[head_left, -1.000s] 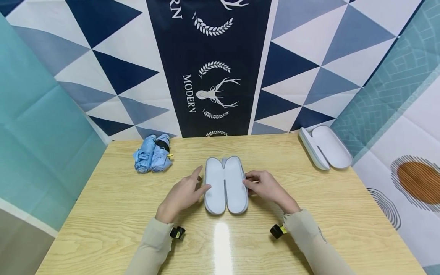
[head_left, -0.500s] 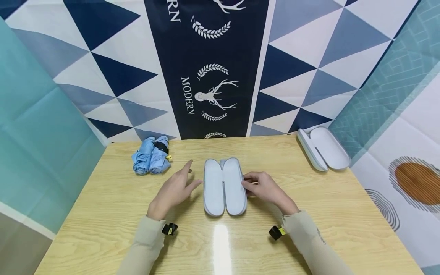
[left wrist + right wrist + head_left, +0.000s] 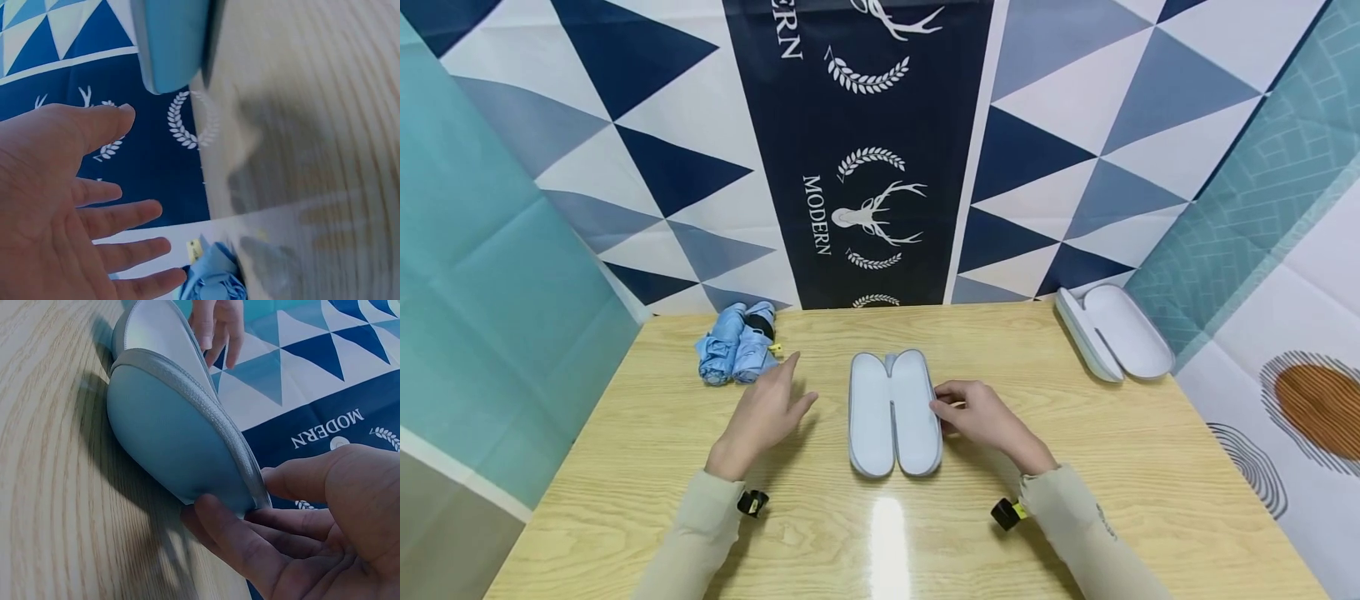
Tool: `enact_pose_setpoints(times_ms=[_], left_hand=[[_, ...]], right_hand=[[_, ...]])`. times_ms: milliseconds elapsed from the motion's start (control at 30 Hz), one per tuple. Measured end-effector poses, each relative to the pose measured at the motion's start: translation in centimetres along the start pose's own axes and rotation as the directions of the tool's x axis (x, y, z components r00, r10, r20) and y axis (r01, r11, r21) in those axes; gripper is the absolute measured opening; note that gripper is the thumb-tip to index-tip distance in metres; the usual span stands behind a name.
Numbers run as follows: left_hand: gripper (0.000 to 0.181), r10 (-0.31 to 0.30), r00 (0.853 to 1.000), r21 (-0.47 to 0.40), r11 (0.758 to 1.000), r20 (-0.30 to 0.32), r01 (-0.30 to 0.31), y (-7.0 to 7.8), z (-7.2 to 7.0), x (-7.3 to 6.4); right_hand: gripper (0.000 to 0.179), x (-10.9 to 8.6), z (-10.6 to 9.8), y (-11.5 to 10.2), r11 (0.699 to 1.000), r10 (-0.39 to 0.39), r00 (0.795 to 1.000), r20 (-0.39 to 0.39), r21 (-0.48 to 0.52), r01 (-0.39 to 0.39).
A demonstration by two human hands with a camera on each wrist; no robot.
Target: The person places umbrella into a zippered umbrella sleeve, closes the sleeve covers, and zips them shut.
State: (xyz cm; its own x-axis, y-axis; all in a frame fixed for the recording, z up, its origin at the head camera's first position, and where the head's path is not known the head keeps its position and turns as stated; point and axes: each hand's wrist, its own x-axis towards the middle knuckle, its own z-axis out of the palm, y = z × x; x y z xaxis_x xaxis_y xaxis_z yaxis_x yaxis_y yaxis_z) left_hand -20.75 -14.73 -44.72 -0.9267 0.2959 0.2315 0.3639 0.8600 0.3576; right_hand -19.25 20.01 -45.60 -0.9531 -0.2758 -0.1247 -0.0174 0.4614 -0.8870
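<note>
Your right hand (image 3: 981, 414) grips the near edge of the open case (image 3: 871, 421), which lies in the middle of the worktop (image 3: 617, 508), its two rounded halves side by side and their pale insides facing up. In the right wrist view, your thumb is at the rim while the other fingers (image 3: 240, 544) curl against the outer shell. Your left hand (image 3: 758, 417) is released, its fingers (image 3: 122, 219) apart and extended, hovering over the worktop between the case and two rolled blue bundles, the left bundle (image 3: 721, 346) and the right bundle (image 3: 756, 350), which rest side by side toward the back. A second open case (image 3: 1133, 333) sits at the back right corner, well apart from your right hand. Behind stands a patterned backdrop (image 3: 760, 125) with printed triangles and a dark panel.
</note>
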Motion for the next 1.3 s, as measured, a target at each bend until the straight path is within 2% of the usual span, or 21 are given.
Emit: enact_pose_setpoints(times_ms=[233, 567, 800, 967, 1100, 1300], left_hand=[[0.074, -0.022, 1.000, 0.027, 0.999, -0.015, 0.022, -1.6, 0.0, 0.5], [0.076, -0.042, 0.998, 0.036, 0.998, -0.050, 0.044, -4.0, -0.7, 1.6], [0.077, -0.101, 0.989, 0.031, 0.994, -0.104, 0.105, -4.7, -1.0, 2.3], [0.079, -0.143, 0.985, 0.054, 0.987, -0.097, 0.149, -4.9, -1.2, 2.9], [0.079, -0.159, 0.982, 0.040, 0.986, -0.098, 0.163, -5.3, -1.1, 3.3], [0.080, -0.149, 0.983, 0.018, 0.988, -0.108, 0.152, -5.8, -0.9, 3.9]], right_hand=[[0.034, 0.0, 0.0, -0.1, 0.999, 0.030, 1.000, 0.004, 0.033, -0.030], [0.036, -0.1, 0.1, -0.8, 0.999, 0.045, 0.999, 0.013, 0.009, -0.045], [0.034, 0.0, 0.1, -0.7, 0.999, 0.042, 0.999, 0.005, -0.018, -0.042], [0.034, 0.0, 0.2, -0.6, 0.999, 0.033, 0.999, 0.005, -0.009, -0.033], [0.035, 0.0, 0.3, -0.6, 1.000, 0.020, 1.000, 0.019, -0.004, -0.020], [0.036, -0.1, 0.2, -0.6, 1.000, 0.028, 0.999, 0.019, 0.004, -0.028]])
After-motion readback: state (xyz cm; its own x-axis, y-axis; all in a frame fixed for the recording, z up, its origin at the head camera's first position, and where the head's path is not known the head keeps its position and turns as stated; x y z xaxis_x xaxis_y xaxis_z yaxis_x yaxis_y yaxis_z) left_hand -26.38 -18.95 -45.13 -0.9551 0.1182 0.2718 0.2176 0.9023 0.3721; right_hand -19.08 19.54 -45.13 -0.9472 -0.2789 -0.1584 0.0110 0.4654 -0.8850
